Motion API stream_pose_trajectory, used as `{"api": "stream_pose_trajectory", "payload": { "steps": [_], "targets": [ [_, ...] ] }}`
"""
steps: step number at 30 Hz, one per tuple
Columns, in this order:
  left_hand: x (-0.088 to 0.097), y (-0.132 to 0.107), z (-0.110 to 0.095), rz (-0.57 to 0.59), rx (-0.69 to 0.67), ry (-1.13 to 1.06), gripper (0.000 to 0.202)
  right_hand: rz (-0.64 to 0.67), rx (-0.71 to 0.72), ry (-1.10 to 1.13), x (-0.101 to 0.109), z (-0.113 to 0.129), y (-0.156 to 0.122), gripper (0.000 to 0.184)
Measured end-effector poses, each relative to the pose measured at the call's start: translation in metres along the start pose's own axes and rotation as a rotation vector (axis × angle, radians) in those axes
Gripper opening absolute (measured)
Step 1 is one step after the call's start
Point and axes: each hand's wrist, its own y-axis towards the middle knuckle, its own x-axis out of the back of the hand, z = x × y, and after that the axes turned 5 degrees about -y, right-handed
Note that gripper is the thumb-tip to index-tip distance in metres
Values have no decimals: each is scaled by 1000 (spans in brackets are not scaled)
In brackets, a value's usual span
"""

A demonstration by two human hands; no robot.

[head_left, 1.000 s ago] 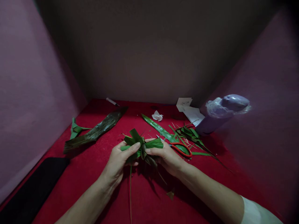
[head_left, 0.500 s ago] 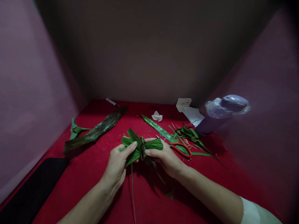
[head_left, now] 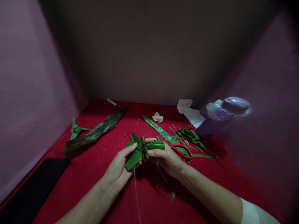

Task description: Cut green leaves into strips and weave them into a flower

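Observation:
A folded green leaf piece with several fanned strips is held above the red cloth. My left hand grips its left side, index finger laid over the strips. My right hand pinches its right side and the knotted middle. A thin green stem hangs down from the piece toward me. Red-handled scissors lie just right of my right hand.
A long dark leaf and a small folded leaf lie at the left. A long green leaf, leaf scraps, white papers, a crumpled tissue, a purple bottle and a pen lie beyond. A black object sits front left.
The leaf piece has turned a little in my hands and its left strips have dropped lower. Both hands keep their grip, shifted slightly right and toward me.

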Motion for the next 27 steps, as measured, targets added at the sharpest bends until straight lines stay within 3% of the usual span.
{"api": "stream_pose_trajectory", "payload": {
  "steps": [10, 14, 17, 19, 20, 22, 24, 26, 27],
  "targets": [
    [0, -3, 2, 0, -171, 87, 14, 46, 19, -15, -1, 2, 0, 35],
    [-1, -2, -3, -29, -219, 32, 9, -18, 55, -193, 0, 4, 2, 30],
    [0, 0, -9, -73, -291, 2, 7, -254, 267, -545, -4, 11, -5, 32],
    [2, 0, -11, -72, -331, -13, 5, -482, 530, -833, -11, 16, -16, 34],
    [2, 0, -11, -72, -346, -18, 5, -504, 655, -953, -15, 17, -24, 32],
    [2, -1, -11, -73, -371, -22, 6, -362, 808, -1130, -23, 17, -39, 18],
    [2, -2, -10, -81, -391, -22, 6, -215, 896, -1284, -29, 15, -52, 18],
    [2, -4, -11, -93, -406, -16, 6, -198, 971, -1391, -30, 15, -57, 22],
    [3, -5, -12, -97, -409, -9, 6, -250, 997, -1389, -28, 16, -56, 22]
  ]
}}
